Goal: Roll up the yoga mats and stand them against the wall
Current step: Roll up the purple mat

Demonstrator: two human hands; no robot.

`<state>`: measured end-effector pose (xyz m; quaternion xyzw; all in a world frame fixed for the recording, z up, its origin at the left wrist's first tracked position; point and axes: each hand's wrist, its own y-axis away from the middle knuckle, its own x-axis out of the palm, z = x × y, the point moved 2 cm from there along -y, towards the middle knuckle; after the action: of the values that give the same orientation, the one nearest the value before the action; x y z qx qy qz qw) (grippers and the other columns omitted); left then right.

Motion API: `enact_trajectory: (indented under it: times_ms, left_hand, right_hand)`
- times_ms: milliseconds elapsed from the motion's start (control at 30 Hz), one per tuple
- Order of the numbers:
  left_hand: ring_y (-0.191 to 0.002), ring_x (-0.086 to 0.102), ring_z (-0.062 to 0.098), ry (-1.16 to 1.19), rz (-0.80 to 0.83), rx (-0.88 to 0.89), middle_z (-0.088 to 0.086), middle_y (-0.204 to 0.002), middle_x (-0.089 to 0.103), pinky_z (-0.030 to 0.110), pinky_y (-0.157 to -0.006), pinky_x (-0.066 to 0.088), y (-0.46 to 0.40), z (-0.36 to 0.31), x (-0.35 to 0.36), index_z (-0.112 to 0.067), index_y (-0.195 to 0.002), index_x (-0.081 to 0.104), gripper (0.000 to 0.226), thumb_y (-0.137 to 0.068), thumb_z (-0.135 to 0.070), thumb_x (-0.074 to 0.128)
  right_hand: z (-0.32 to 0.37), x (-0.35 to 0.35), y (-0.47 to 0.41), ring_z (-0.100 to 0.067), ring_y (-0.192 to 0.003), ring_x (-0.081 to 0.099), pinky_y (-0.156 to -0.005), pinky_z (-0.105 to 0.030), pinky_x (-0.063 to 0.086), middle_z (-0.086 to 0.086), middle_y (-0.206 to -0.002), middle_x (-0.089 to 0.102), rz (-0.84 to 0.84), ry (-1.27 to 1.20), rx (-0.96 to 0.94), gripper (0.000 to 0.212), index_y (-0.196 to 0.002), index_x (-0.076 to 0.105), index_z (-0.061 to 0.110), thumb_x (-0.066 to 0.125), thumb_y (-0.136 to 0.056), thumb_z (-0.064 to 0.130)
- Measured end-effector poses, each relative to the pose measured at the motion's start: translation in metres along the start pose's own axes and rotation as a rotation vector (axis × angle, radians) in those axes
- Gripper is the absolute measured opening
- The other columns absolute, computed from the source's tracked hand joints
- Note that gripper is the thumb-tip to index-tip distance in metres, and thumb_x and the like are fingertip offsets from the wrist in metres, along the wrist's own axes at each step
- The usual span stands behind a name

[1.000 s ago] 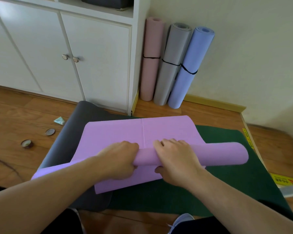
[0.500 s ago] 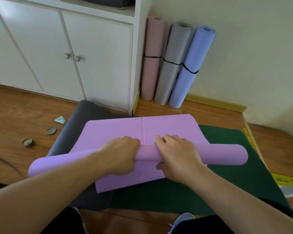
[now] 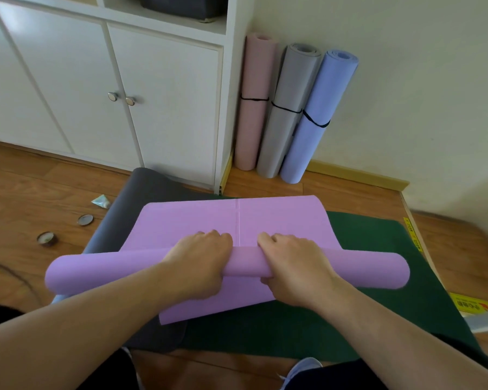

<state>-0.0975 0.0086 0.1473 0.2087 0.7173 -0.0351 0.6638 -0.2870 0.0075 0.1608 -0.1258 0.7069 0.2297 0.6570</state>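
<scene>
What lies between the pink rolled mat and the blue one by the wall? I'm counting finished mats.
In the head view, a grey rolled mat leans between the pink rolled mat and the blue rolled mat, each bound with a black strap.

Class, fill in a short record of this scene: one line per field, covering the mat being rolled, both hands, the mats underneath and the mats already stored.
Mat in work: purple mat, partly rolled
Left hand: grips the roll
Right hand: grips the roll
Underneath: dark grey mat, green mat, both flat
Stored at wall: pink roll, grey roll, blue roll, each banded
</scene>
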Motion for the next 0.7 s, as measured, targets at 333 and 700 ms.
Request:
enact_trajectory:
  times_ms: [333,700]
  left_hand:
    - [-0.105,0.061,0.024,-0.051,0.015,0.041,-0.002,-0.116,0.06,0.035,-0.074,0.039,-0.001,0.0,-0.004,-0.029,-0.108,0.04,0.034,-0.091,-0.041,0.067]
    - [-0.082,0.056,0.016,0.142,0.18,0.011,-0.006,-0.099,0.057,0.03,-0.063,0.04,-0.011,0.012,-0.004,-0.03,-0.104,0.049,0.027,-0.089,-0.035,0.071]
  right_hand:
    - [-0.003,0.006,-0.006,-0.03,-0.078,0.051,-0.059,-0.039,0.033,0.002,-0.084,0.043,0.075,0.014,-0.007,0.032,-0.098,0.038,0.02,0.064,-0.082,0.01]
    - [0.001,-0.002,-0.008,-0.029,-0.099,0.063,-0.068,-0.037,0.034,0.001,-0.109,0.062,-0.018,0.05,-0.05,0.048,-0.113,0.038,0.025,0.076,-0.087,0.035]
